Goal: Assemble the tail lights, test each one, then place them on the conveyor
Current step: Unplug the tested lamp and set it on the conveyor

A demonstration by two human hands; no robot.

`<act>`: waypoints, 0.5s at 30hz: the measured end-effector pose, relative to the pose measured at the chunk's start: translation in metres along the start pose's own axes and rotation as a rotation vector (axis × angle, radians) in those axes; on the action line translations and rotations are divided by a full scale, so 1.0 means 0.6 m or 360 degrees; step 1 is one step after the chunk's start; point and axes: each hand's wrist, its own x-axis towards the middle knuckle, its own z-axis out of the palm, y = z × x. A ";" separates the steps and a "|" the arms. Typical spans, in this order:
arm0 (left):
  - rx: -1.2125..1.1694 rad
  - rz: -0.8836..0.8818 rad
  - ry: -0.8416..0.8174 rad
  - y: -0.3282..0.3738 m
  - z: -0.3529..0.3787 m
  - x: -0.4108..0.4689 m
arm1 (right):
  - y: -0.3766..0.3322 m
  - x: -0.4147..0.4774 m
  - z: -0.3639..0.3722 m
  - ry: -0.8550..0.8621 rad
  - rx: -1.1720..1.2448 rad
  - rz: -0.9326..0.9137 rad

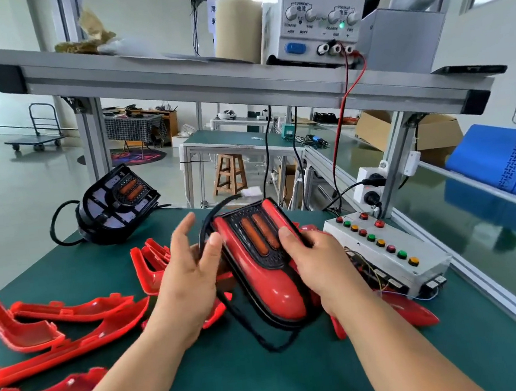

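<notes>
An assembled tail light, red lens around a black centre with two orange bars, is tilted above the green table in the middle of the head view. My right hand grips its right edge, thumb on the lens face. My left hand is at its left side with fingers spread and relaxed, thumb touching the left edge. A black cable loops from the light down onto the table. A second tail light body, black and without a red lens, stands at the table's far left corner.
Several loose red lens covers lie on the green table to the left. A white test box with coloured buttons sits to the right. A power supply reading 12.00 stands on the aluminium shelf. The green conveyor carries a blue bin.
</notes>
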 end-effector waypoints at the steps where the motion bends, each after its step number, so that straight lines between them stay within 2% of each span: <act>1: 0.0029 0.0106 0.0091 -0.009 -0.001 0.006 | -0.001 -0.001 -0.001 0.0023 0.0024 0.0014; 4: -0.0023 0.0204 0.0435 -0.025 -0.009 0.028 | -0.001 -0.001 -0.008 0.0044 0.0120 0.0064; 9: -0.0419 -0.0066 0.0648 -0.029 -0.033 0.044 | 0.000 -0.004 -0.030 -0.0142 0.0064 0.0063; 12: -0.0405 -0.0102 0.0523 -0.012 -0.029 0.035 | -0.004 -0.015 -0.028 -0.0285 0.0063 -0.0006; 15: -0.0421 -0.0246 0.0118 0.013 -0.006 0.010 | -0.010 -0.024 -0.008 -0.0272 0.0213 -0.0042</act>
